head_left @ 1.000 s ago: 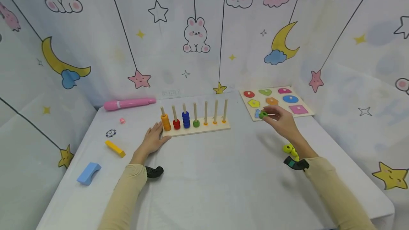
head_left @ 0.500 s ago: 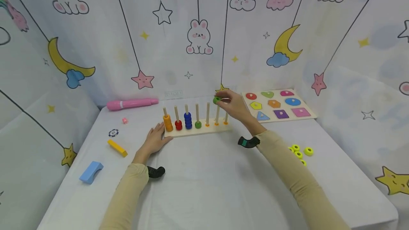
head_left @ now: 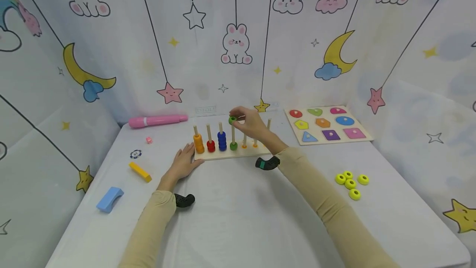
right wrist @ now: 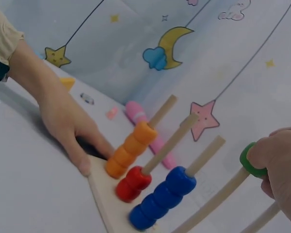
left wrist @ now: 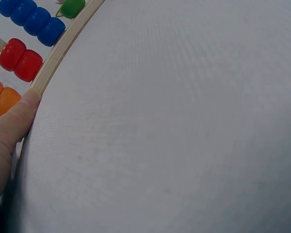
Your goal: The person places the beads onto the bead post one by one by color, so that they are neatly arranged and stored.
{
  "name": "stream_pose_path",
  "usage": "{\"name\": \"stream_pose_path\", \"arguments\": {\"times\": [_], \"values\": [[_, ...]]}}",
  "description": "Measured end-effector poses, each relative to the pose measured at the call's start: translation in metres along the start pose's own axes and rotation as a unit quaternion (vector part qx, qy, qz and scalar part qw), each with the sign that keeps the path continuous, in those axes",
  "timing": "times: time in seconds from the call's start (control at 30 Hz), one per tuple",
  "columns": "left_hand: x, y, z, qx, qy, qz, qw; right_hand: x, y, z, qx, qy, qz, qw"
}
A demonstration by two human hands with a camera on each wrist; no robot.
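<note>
A wooden peg rack [head_left: 230,154] stands mid-table with orange [head_left: 198,143], red [head_left: 210,146], blue [head_left: 222,141] and one green ring [head_left: 233,146] on its left pegs. My right hand [head_left: 250,122] pinches a green ring [head_left: 232,120] at the top of the fourth peg; in the right wrist view that green ring [right wrist: 250,161] sits on the peg's tip under my fingers. My left hand [head_left: 184,163] lies flat with straight fingers against the rack's left front corner, its fingertip [left wrist: 19,116] touching the base edge [left wrist: 63,48].
Several yellow rings [head_left: 351,181] lie at the right. A shape puzzle board [head_left: 327,124] sits at the back right. A pink marker [head_left: 158,120], a yellow block [head_left: 140,172], a blue block [head_left: 109,199] and small pieces lie at the left.
My right hand carried the green ring from near the puzzle board leftward across the pegs to the top of the fourth peg. The left hand stayed at the rack's corner.
</note>
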State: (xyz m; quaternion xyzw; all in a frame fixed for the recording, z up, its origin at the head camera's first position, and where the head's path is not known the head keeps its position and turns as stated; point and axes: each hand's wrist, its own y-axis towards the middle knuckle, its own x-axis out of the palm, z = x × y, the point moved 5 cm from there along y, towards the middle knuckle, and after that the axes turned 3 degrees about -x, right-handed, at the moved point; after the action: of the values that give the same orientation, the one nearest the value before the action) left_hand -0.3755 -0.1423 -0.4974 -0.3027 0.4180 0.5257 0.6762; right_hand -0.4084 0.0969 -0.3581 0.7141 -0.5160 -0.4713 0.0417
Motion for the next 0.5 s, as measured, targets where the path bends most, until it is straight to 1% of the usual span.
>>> {"name": "stream_pose_path", "arguments": {"times": [0.23, 0.5], "values": [[0.0001, 0.001, 0.0002, 0.003, 0.002, 0.004, 1.0, 0.0024, -0.003, 0.0061, 0.003, -0.011, 0.001, 1.0], [0.0013, 0.0035, -0.0019, 0.001, 0.004, 0.0, 1.0, -0.0061, -0.0041, 0.0064, 0.006, -0.016, 0.018, 1.0]]}}
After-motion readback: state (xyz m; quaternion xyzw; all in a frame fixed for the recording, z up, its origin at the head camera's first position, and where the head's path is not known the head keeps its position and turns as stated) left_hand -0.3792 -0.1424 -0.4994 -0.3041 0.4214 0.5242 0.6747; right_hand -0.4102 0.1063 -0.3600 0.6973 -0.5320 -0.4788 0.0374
